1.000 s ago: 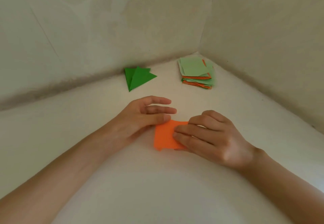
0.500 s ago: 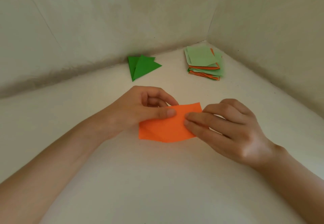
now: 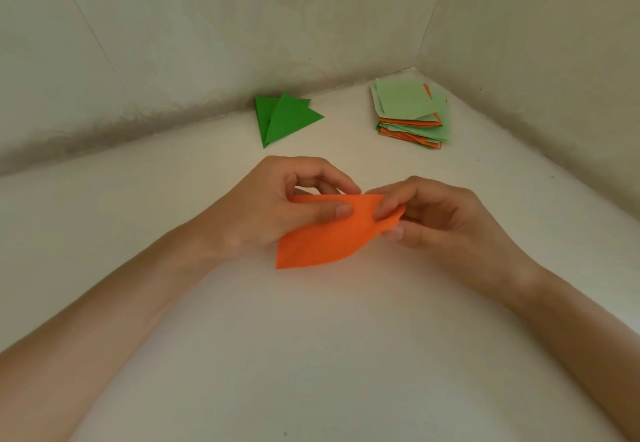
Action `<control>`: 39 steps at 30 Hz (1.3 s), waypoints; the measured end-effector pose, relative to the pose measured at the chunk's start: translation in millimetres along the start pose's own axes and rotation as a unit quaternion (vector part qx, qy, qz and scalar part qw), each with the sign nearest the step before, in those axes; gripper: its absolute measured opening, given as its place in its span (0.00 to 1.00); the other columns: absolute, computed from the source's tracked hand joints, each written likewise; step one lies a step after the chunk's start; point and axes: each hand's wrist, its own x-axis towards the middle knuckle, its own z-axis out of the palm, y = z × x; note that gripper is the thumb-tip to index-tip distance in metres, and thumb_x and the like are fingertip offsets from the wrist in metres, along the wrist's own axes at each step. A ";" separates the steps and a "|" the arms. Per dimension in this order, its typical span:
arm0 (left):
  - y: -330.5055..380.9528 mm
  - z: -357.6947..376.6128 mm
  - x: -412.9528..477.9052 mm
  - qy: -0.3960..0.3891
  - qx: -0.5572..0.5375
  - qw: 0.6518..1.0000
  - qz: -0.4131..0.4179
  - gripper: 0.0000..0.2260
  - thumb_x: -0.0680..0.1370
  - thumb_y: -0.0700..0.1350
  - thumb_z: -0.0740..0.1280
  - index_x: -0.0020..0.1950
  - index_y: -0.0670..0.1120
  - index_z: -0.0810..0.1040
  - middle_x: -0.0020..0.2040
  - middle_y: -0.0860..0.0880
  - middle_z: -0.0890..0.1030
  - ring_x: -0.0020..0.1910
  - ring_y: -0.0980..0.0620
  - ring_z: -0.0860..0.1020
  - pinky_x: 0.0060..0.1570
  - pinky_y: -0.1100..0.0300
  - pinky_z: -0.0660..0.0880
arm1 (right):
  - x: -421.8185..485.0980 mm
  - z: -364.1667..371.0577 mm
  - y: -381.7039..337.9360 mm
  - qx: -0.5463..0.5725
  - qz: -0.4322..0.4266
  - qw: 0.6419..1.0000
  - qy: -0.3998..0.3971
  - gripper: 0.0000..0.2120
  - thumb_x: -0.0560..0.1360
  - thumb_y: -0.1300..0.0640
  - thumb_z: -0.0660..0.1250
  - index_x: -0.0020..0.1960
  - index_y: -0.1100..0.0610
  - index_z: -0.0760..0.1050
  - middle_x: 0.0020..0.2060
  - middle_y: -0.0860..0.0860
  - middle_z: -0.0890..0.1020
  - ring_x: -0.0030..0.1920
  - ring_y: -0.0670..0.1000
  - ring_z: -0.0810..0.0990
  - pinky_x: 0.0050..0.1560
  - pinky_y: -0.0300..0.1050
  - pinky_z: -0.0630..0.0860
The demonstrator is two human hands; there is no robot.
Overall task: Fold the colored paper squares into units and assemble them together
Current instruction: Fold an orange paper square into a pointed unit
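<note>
An orange paper square [image 3: 329, 237] is lifted off the white surface in the middle of the head view, curving as it hangs. My left hand [image 3: 277, 206] pinches its upper left part between thumb and fingers. My right hand [image 3: 433, 216] pinches its right corner between thumb and forefinger. Behind my hands, a folded dark green unit [image 3: 282, 117] lies flat near the back wall. A stack of light green and orange paper squares [image 3: 410, 112] sits in the far right corner.
The white surface [image 3: 311, 355] is boxed in by a back wall [image 3: 207, 43] and a right wall [image 3: 536, 60] that meet behind the paper stack. My forearms cross the lower corners of the view.
The orange paper lay flat under my fingers a second ago; both hands have since unfolded it, picked it up and now pinch it above the surface.
</note>
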 end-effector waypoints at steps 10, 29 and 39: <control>-1.2 -2.9 -1.5 -0.027 0.001 1.000 -0.015 0.09 0.68 0.46 0.75 0.47 0.51 0.81 0.39 0.55 0.82 0.39 0.60 0.79 0.40 0.70 0.74 | -3.0 -15.0 -6.0 -0.028 0.061 0.990 -0.124 0.11 0.71 0.55 0.71 0.52 0.56 0.81 0.53 0.54 0.77 0.52 0.53 0.79 0.51 0.38 0.75; 1.6 4.8 -6.2 -0.040 -0.027 0.999 -0.019 0.09 0.72 0.48 0.70 0.52 0.52 0.81 0.46 0.47 0.83 0.42 0.56 0.79 0.42 0.67 0.73 | 1.2 16.5 -10.5 -0.033 0.069 0.986 0.147 0.10 0.62 0.56 0.72 0.39 0.58 0.74 0.31 0.48 0.78 0.32 0.46 0.75 0.35 0.37 0.73; -1.1 17.2 -8.3 0.002 0.014 0.999 0.050 0.12 0.71 0.40 0.73 0.50 0.54 0.79 0.47 0.60 0.83 0.46 0.64 0.79 0.46 0.72 0.72 | 1.1 20.5 -11.0 -0.001 0.081 0.982 0.168 0.21 0.62 0.56 0.72 0.53 0.53 0.72 0.32 0.50 0.80 0.33 0.47 0.78 0.36 0.37 0.75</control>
